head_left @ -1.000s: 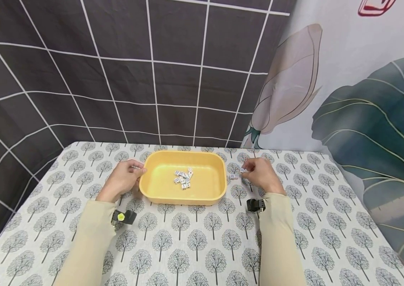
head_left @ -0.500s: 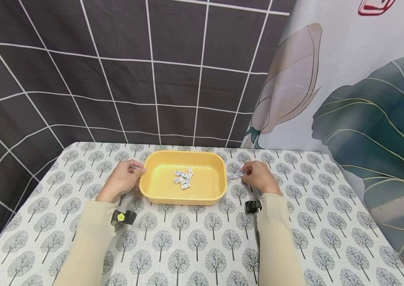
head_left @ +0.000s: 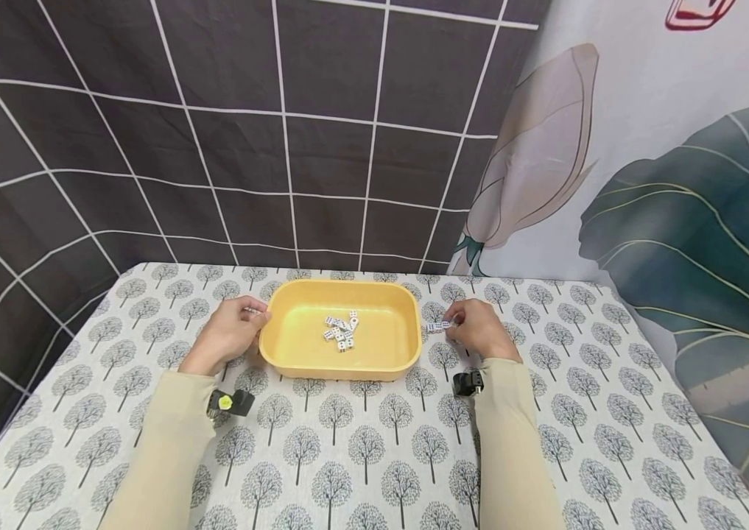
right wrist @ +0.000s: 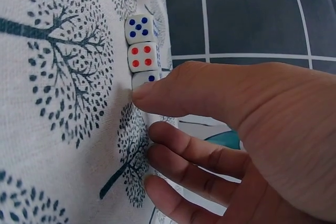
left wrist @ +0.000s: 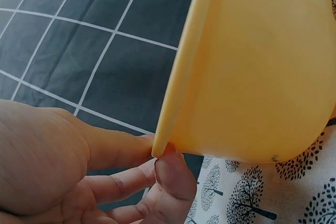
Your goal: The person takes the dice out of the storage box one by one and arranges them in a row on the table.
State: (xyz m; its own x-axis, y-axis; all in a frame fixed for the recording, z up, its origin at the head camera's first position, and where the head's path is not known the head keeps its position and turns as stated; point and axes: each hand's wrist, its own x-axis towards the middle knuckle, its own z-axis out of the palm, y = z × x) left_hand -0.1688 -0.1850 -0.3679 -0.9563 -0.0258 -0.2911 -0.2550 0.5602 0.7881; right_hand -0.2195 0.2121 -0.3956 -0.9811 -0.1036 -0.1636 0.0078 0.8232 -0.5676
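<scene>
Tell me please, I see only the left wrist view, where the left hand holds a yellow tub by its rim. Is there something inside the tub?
Observer: Yes, a small pile of white dice lies inside the tub.
Operator: Thank you. And where is the right hand?
Observer: The right hand touches the end of a short row of dice, just to the right of the tub.
Operator: Could you read me one die of this row?
Observer: In the right wrist view, the die nearest the tub shows five blue dots.
</scene>
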